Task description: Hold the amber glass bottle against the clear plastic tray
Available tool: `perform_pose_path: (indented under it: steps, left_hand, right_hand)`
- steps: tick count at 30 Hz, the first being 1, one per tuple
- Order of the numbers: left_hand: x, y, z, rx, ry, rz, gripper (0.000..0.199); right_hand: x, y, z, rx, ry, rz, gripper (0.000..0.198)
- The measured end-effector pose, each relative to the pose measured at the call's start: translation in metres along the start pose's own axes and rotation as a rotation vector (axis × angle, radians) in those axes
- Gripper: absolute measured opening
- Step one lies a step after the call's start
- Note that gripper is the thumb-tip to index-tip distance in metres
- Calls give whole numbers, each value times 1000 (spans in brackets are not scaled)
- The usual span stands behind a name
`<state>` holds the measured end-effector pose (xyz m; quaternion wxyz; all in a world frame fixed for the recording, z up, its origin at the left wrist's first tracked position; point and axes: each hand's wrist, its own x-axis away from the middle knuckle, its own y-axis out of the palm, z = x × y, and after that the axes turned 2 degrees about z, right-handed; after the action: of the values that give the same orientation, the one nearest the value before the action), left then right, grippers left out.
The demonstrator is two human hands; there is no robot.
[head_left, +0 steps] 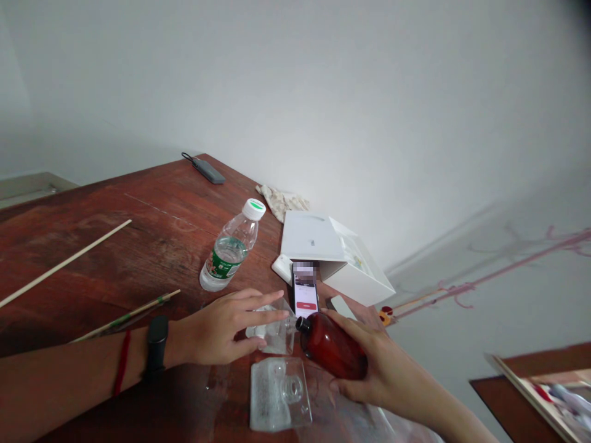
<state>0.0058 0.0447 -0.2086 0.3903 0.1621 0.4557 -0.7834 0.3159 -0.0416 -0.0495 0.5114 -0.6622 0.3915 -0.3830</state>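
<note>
My right hand [373, 363] is wrapped round a reddish-brown bottle [333, 347], tilted so that its dark, uncapped-looking neck points left. The neck is at the right edge of a clear plastic mould-like piece [279, 335]. Over that piece's left side my left hand [235, 323] reaches with fingers stretched out and apart; whether the fingertips touch it is hard to tell. A second clear plastic piece [277, 397] with a round raised ring lies nearer to me, frosted or wet on its left half.
A water bottle [226, 255] with a green label stands behind my left hand. Beyond the brown bottle are a lit phone [305, 292], a white box [309, 237] and a crumpled cloth [281, 202]. Sticks [64, 263] lie left; a grey device [207, 170] sits at the far corner.
</note>
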Motion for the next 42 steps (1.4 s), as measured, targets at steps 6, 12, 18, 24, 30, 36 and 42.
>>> perform_pose_path:
  steps: [6, 12, 18, 24, 30, 36, 42]
  left_hand:
    - [0, -1, 0, -3, 1, 11, 59]
    - [1, 0, -1, -5, 5, 5, 59]
    - [0, 0, 0, 7, 22, 32, 57]
    - [-1, 0, 0, 6, 10, 12, 59]
    - [0, -1, 1, 10, 13, 25, 57]
    - [-1, -1, 0, 25, 14, 27, 57]
    - [0, 0, 0, 27, 18, 34, 58]
  right_hand:
    - [-1, -1, -2, -2, 2, -9, 99]
    - [0, 0, 1, -7, -22, 1, 96]
    - [-1, 0, 2, -7, -23, 6, 98]
    - [-1, -2, 0, -11, -14, -13, 97]
    - [0, -2, 2, -9, -21, -6, 97]
    - [-2, -5, -2, -15, 7, -32, 99]
    - [-4, -10, -8, -2, 81, -102, 104]
